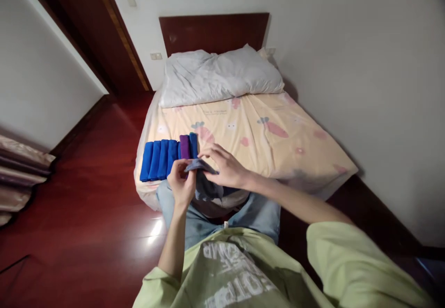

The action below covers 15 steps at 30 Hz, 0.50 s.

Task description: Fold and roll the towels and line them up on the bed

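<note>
A grey-blue cloth [207,186] hangs in folds over my lap, its top edge raised between both hands. My left hand [181,183] pinches the left end of that edge between thumb and fingers. My right hand [227,166] is closed on the right part, with the fingers curved above the cloth and the thumb below. Just beyond my left hand, several folded blue cloths [156,160] lie side by side on the bed. At the right end of the row are a folded purple cloth [185,147] and a teal-blue one [193,144]. Their near ends are partly hidden by my hands.
The bed [306,148] has a yellow sheet printed with carrots. White bedding [222,76] lies before the dark wooden headboard [213,34]. A wall runs along the right, a striped curtain [21,178] hangs at the left, and the floor [86,197] is glossy red-brown.
</note>
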Available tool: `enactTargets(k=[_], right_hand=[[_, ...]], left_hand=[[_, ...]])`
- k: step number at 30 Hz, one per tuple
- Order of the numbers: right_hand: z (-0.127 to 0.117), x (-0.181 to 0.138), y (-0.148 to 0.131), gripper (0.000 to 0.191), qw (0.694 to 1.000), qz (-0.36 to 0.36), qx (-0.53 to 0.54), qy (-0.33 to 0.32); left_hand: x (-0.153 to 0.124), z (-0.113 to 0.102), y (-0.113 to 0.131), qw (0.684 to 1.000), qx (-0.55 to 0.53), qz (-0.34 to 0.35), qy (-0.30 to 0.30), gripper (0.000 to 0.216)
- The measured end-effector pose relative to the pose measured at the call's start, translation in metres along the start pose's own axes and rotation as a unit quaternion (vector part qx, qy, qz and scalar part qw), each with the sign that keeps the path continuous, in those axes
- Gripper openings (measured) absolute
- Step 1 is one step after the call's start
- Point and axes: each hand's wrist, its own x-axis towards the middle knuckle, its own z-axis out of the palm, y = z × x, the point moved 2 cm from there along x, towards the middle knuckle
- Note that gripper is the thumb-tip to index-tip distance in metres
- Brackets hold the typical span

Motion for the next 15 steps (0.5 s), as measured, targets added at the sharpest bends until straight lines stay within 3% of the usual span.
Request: enactTargets(k=[2, 4, 8, 11, 13, 15], right_hand=[[0.043, -0.039, 0.019, 0.046, 0.994, 0.1, 0.03, 0.015], [0.092, -0.08, 0.035, 0.034, 0.985, 0.168, 0.036, -0.006], [0.168, -0.139, 0.049, 0.022, 0.954, 0.28, 0.103, 0.034], [0.19, -0.145, 0.042, 0.016, 0.942, 0.298, 0.131, 0.08], [0.191, -0.133, 0.033, 0.011, 0.95, 0.268, 0.11, 0.115], [0.188, -0.114, 0.023, 0.007, 0.967, 0.205, 0.091, 0.125]], left_hand=[[-0.022, -0.025, -0.021, 0.998, 0.013, -0.048, 0.046, 0.017], [-0.048, -0.055, -0.042, 0.991, 0.04, -0.08, 0.096, 0.02], [-0.104, -0.127, -0.077, 0.967, 0.133, -0.148, 0.162, 0.024], [-0.135, -0.183, -0.094, 0.933, 0.246, -0.198, 0.175, 0.028], [-0.144, -0.207, -0.098, 0.902, 0.351, -0.221, 0.116, 0.025], [-0.142, -0.213, -0.094, 0.886, 0.418, -0.201, 0.023, 0.028]])
